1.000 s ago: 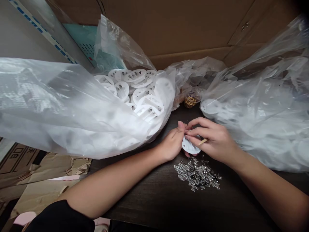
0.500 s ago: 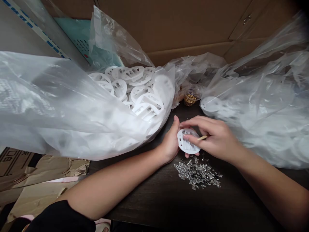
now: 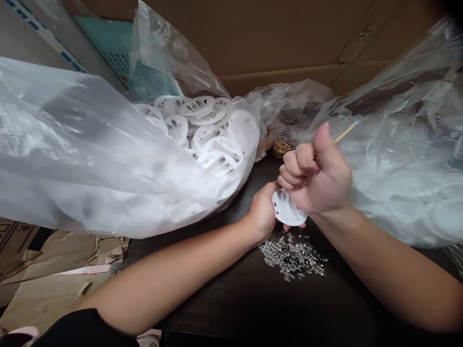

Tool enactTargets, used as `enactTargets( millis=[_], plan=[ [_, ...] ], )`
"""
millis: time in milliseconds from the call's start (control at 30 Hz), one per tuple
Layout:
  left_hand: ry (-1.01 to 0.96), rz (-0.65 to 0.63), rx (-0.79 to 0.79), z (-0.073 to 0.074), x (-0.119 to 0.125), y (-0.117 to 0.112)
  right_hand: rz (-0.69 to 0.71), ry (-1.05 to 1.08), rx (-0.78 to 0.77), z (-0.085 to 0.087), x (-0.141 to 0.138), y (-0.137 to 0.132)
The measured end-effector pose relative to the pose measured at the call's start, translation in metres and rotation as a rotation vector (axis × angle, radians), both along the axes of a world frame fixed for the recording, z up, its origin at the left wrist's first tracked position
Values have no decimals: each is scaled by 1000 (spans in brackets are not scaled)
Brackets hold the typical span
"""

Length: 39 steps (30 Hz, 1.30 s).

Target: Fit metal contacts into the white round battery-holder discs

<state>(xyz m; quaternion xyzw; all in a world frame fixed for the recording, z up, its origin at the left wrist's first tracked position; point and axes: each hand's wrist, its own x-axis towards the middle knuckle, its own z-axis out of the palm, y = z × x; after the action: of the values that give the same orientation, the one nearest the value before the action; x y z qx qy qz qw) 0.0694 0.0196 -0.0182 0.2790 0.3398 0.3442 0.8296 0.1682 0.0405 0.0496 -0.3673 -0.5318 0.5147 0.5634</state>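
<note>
My left hand (image 3: 264, 207) is closed on a round white plastic disc (image 3: 289, 212) with slot-like compartments and small metal pieces in it. The disc is tilted towards me above the table. My right hand (image 3: 318, 173) is curled into a fist around a thin pale wooden stick (image 3: 345, 133), which juts out past the thumb to the upper right. The lower side of this fist rests against the disc's upper right part and hides it. Just below the disc lies a heap of small shiny metal pieces (image 3: 292, 258).
A large clear plastic bag (image 3: 108, 183) full of similar white discs (image 3: 211, 137) stands at the left. Another filled plastic bag (image 3: 405, 193) is at the right. Between them sits a bag of small gold-coloured pieces (image 3: 282, 147). A cardboard wall (image 3: 282, 43) rises behind.
My right hand has turned from thumb-on-disc into a raised fist, and the stick now points to the upper right. The disc and my left hand have shifted slightly right.
</note>
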Motion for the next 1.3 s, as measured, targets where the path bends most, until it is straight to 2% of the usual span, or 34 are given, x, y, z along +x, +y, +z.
enactTargets(
  millis=[100, 167, 267, 467, 600, 733, 867, 1000, 1133, 1300],
  plan=[
    [18, 65, 3, -5, 8, 1, 8, 24, -40, -11, 3, 2],
    [9, 62, 2, -9, 11, 2, 28, 28, -44, -15, 5, 1],
    [11, 64, 19, -16, 12, 3, 41, 41, -50, -16, 6, 0],
    [47, 154, 138, -27, 11, 3, 39, 82, -43, -16, 7, 0],
    [31, 132, 183, -31, 12, 6, 29, 48, -41, -17, 10, 0],
    [10, 109, 130, -29, 14, 8, 64, 93, -12, -19, 12, 1],
    [-52, 84, 39, -17, 14, 8, 86, 194, -25, -17, 13, 2],
    [-128, 12, 33, -6, 10, 6, 94, 330, -54, -15, 11, 3],
    [-159, -78, 58, -8, 10, 2, 96, 379, -67, -17, 8, 2],
    [-104, -42, 76, -16, 10, -2, 103, 389, -74, -20, 5, 1]
  ],
)
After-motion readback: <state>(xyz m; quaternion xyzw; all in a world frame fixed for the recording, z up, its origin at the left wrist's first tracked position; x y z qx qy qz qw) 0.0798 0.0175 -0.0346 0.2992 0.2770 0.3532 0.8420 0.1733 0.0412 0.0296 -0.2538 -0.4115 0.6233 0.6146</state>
